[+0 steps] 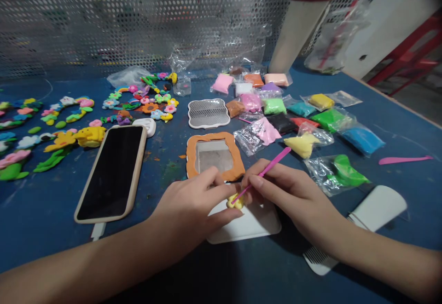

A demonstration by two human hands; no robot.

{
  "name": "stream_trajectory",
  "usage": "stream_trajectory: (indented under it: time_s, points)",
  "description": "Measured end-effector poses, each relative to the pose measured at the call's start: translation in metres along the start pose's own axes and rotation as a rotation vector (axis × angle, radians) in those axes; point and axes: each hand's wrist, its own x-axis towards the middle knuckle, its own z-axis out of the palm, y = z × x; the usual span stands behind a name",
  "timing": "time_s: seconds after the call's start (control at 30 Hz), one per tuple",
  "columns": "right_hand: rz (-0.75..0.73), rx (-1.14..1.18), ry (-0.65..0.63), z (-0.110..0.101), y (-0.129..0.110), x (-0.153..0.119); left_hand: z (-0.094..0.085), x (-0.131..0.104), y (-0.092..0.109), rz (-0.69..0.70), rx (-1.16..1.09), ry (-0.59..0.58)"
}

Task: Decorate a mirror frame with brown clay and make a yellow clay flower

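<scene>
Between the thumb and fingers of my left hand (196,203) is a small yellow clay flower (235,201), held above a white board (255,226). My right hand (286,189) grips a pink modelling tool (272,162) like a pen, its thin tip touching the flower. Just beyond my fingers lies a small mirror (214,154) with its frame covered in orange clay; its lower edge is partly hidden by my left hand. Behind it sits another mirror (209,113) with a bare white frame.
Left of my hands lies a phone (112,173) with a cable plugged in, near several colourful clay ornaments (65,140). Bags of coloured clay (274,105) spread behind my right hand. A white comb (378,208), a second pink tool (405,160) and a tall tumbler (300,28) are on the right.
</scene>
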Motion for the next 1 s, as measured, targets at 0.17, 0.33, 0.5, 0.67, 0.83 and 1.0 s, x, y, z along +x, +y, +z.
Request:
stream_trajectory:
  time_s: [0.17,0.33,0.5,0.67,0.83,1.0]
  points:
    - [-0.032,-0.056,0.005,0.001,-0.001,0.000,0.001,0.000,0.000,0.004,0.013,-0.004]
    - [-0.071,-0.130,0.016,0.001,-0.001,-0.001,0.001,0.000,-0.001,0.012,0.023,0.005]
    - [-0.008,-0.124,0.025,0.001,-0.001,-0.001,0.002,-0.001,-0.001,0.018,0.017,0.037]
    - [0.111,0.080,0.026,-0.001,0.000,0.001,0.003,-0.001,-0.001,0.022,0.008,0.046]
    - [-0.012,0.130,0.089,-0.005,0.004,0.001,0.003,-0.002,-0.003,0.054,0.045,0.084]
    - [-0.201,-0.038,0.224,-0.017,-0.002,0.002,0.002,-0.005,-0.003,0.107,0.120,0.141]
